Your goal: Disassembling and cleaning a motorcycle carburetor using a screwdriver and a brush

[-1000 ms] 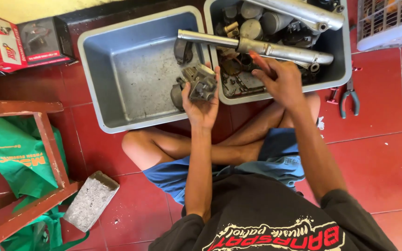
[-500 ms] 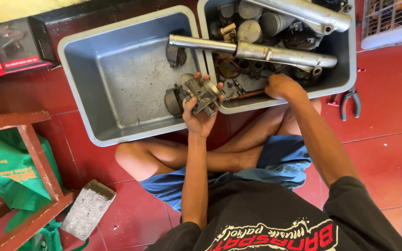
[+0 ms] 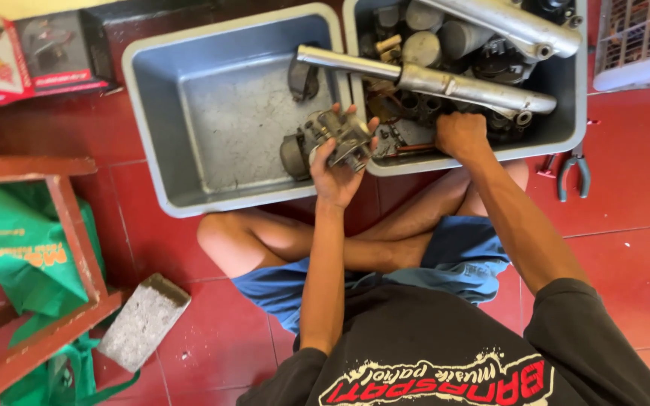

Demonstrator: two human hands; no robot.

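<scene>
At far left, a red box (image 3: 35,53) and a green bag (image 3: 16,248) in a wooden frame (image 3: 77,233) border the work area; a concrete block (image 3: 143,322) lies on the red tile. The left tub (image 3: 212,113), nearly bare, now sits more central than 1 second ago. The left hand (image 3: 336,169) grips the metal engine part (image 3: 340,137), lifted over the gap between the 2 tubs, higher than before. The right hand (image 3: 460,135), formerly open on the long tube (image 3: 445,81), is now closed inside the right tub (image 3: 566,128); what it grips cannot be determined. Sorting appears ongoing. Pliers (image 3: 572,174) lie at right.
</scene>
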